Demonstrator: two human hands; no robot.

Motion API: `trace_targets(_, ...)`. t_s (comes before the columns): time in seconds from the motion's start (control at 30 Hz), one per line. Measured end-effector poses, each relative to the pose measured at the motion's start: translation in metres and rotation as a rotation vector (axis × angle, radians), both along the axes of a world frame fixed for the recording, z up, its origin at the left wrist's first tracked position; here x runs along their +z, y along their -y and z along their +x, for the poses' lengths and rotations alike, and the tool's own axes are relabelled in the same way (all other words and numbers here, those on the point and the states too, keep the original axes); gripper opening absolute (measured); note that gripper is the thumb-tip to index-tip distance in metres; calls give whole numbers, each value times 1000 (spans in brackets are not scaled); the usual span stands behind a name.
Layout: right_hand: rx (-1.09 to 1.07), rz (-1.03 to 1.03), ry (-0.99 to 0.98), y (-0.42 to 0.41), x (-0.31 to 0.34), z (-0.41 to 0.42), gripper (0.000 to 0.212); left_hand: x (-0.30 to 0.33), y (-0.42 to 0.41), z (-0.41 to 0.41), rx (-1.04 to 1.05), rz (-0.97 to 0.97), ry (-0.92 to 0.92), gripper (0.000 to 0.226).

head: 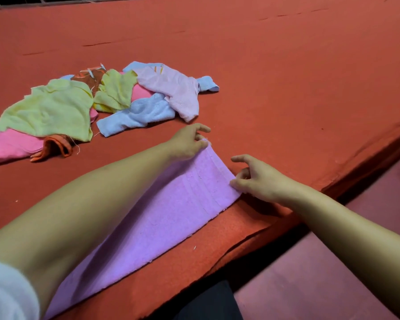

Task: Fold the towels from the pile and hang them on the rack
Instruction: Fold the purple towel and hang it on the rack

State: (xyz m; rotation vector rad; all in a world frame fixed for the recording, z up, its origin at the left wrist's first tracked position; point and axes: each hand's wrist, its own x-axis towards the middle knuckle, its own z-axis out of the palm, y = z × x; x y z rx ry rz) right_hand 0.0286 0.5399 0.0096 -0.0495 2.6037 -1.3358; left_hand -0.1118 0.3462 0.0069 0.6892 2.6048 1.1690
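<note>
Lilac towel [162,218] lying flat along the near edge of the red felt surface [286,88], centre to lower left of frame. Left hand [187,144] pinches its far corner; right hand [256,179] pinches the adjacent corner, hands apart. Pile of towels [83,105], upper left, lies well clear.

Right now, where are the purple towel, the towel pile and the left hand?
purple towel [162,218]: head view, middle of the flat cloth.
towel pile [56,107]: head view, yellow towel on top.
left hand [187,144]: head view, back of the hand pinching the towel's far corner.
</note>
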Motion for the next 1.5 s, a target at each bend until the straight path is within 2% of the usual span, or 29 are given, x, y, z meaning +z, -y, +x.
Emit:
trace_targets(0.17,-43,66,40,-17,3,14,57,-1,-9,4,-27,35,9,35)
trace_targets(0.33,-55,271,33,-27,2,27,69,-20,-19,12,-47,-10,-6,36)
trace_targets(0.53,-107,323,-7,-22,-3,29,71,-20,-13,15,-24,-38,-75,43)
trace_targets(0.67,-121,441,-48,-21,-2,30,63,-10,3,22,52,-52,-162,39)
trace_targets(0.77,-157,402,-216,-12,3,26,48,-1,37,37,116,-16,-171,33)
trace_targets(0.9,-14,332,-327,38,7,8,36,5,113,72,256,-26,-181,29)
trace_targets(1.07,284,337,-498,122,-13,5,34,-5,219,145,423,-220,-242,25)
trace_targets(1.13,385,394,-533,146,-21,9,43,-13,249,178,412,-340,-266,36)
trace_targets(1.23,446,578,-488,169,-30,15,66,-20,276,208,368,-516,-238,65)
trace_targets(1.3,441,693,-475,176,-30,16,61,-23,288,215,353,-582,-247,71)
trace_targets(1.43,406,639,-502,193,-15,4,36,-16,305,206,459,-576,-270,42)
trace_targets(1.5,446,587,-540,210,-10,-4,32,-13,313,198,471,-597,-230,39)
